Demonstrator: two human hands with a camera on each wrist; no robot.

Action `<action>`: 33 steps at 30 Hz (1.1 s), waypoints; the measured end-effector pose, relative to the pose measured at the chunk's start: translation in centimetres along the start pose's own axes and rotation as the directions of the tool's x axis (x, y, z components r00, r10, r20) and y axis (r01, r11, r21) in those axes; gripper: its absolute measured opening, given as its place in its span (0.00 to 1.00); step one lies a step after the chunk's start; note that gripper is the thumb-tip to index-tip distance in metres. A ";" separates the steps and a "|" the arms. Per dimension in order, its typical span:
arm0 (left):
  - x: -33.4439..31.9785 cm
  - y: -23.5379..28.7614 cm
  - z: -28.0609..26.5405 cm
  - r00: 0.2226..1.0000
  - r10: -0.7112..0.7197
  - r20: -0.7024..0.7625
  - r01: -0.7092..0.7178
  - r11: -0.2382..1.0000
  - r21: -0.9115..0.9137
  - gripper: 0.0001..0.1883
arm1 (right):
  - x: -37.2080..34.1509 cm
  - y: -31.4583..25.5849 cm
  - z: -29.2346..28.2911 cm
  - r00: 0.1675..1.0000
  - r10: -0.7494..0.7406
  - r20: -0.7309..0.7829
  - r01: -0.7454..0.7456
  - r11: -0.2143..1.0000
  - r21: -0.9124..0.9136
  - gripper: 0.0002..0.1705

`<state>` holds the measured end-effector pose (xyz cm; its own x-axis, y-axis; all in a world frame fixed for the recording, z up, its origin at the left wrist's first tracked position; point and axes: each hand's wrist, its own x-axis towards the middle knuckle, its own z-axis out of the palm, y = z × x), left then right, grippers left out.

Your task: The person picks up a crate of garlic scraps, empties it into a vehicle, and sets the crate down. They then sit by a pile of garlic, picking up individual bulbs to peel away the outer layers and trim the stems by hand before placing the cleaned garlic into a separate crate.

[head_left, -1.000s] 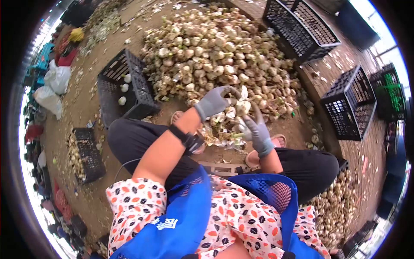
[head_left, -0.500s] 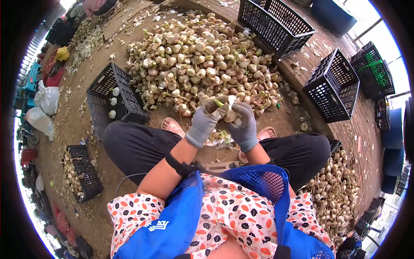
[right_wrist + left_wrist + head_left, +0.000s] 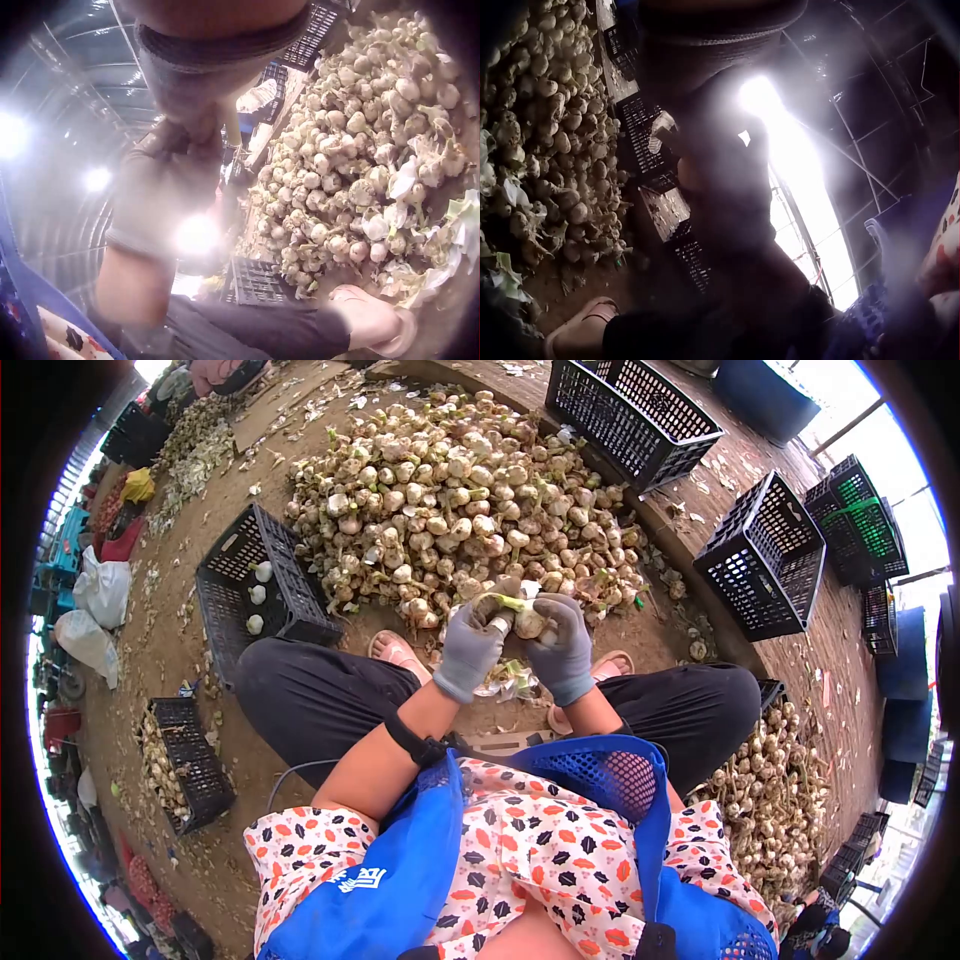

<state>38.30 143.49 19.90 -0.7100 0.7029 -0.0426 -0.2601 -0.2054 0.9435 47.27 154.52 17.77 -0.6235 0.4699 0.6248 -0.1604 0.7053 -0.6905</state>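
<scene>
A garlic bulb [image 3: 529, 624] with a pale green stem [image 3: 512, 602] is held between my two gloved hands, in front of the heap. My right hand [image 3: 562, 652] curls its fingers round the bulb from the right. From the left, my left hand [image 3: 468, 653] pinches the stem; a short white piece shows beside its thumb. Grey gloves with dirty fingertips cover both hands. The right wrist view shows the pale stem [image 3: 233, 126] below the hand, while its fingers are dark and blurred. Loose white and green peelings [image 3: 510, 680] lie beneath the hands.
A large heap of garlic [image 3: 450, 500] lies ahead. To its left, a black crate [image 3: 300, 575] has several white bulbs in it. Other black crates [image 3: 765, 565] stand on boards at the right. More garlic [image 3: 775, 800] is piled by the right knee; a smaller crate [image 3: 195, 765] lies left.
Both hands have drawn back toward the body and closer together, bringing the garlic bulb with them. Since half a second ago, the bulb has turned slightly and its stem now shows across the left fingers.
</scene>
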 end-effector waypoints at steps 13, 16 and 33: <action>0.3 0.1 -1.2 0.887 0.382 0.258 -0.461 0.720 0.519 0.17 | 0.8 0.0 -1.4 0.704 0.538 0.464 -0.705 0.446 0.551 0.25; 0.5 0.6 -1.6 0.984 0.064 0.163 -0.109 0.954 0.278 0.16 | 1.1 0.1 -2.3 0.630 0.607 0.484 -0.774 0.446 0.449 0.26; 1.6 3.5 -4.3 0.980 0.130 0.151 -0.197 0.522 0.830 0.23 | 0.9 0.2 -2.8 0.419 0.333 0.845 -0.905 0.075 0.419 0.28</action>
<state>33.44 140.91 21.70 -0.6308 0.7650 0.1301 0.5470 0.3195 0.7738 48.82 156.50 19.19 -0.9609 -0.0163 -0.2763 0.2314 -0.5949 -0.7698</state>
